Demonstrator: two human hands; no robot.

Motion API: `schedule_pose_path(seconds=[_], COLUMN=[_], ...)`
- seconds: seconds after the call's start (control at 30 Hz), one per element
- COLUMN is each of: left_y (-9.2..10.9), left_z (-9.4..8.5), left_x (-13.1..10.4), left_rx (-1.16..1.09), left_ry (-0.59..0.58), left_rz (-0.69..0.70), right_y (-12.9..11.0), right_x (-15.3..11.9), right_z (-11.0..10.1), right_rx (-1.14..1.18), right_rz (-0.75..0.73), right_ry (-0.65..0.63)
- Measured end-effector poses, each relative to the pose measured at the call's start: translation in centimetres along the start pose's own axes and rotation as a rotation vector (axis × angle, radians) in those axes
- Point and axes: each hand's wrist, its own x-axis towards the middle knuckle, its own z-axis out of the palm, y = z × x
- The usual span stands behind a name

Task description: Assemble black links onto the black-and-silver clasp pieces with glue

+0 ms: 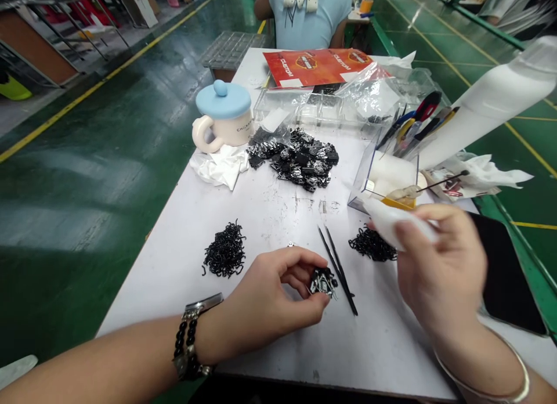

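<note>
My left hand [278, 296] rests low over the middle of the table, its thumb and fingers closed round a small black-and-metal part [323, 282]. Black tweezers [339, 271] lie just right of that part. My right hand [448, 270] is raised at the right, pinching a white tapered object [398, 223]; blur hides whether it is a small bottle or folded tissue. Behind it, a pile of small black hooked pieces [372, 243] is partly covered. A similar pile of black hooked pieces [225, 249] lies left of my left hand.
Black-and-metal parts [304, 159] are heaped further back. A lidded mug [224, 116] and crumpled tissue [221, 166] stand left. At right are a clear tool box [363, 183], a white bottle [491, 102] and a black flat device [507, 270]. A person [308, 18] sits opposite.
</note>
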Motion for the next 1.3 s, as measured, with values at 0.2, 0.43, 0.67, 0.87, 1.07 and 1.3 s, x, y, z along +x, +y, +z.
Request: schedule_pose_path(seconds=[0.2,0.43,0.67,0.87,1.07,1.3], left_y=[0.0,-0.4,-0.2,-0.6,-0.4,0.4], left_z=[1.1,2.0,1.9,2.0,1.5,0.1], left_x=[-0.6,-1.2,-1.1,-1.0,-1.0,-1.3], left_rx=[0.103,0.089,0.124,0.116,0.123,0.051], left_ry=[-0.14,-0.25,-0.363,-0.304,-0.22,0.186], left_rz=[0.273,0.306,0.464,0.508,0.532,0.624], right_y=[2.3,2.7,1.0,2.5,1.7,0.2], right_x=[1.8,1.8,-0.1,-1.0,-0.8,-0.1], right_z=[1.6,2.1,3.2,5.8,5.3,2.0], right_rx=[-0.449,-0.642,-0.553,-0.497,-0.318,0.052], right_rz=[0.027,0.006,-0.538,-0.477,-0.329,0.057], right_ry=[-0.214,-0.23,-0.566,-0.667,-0.645,-0.499])
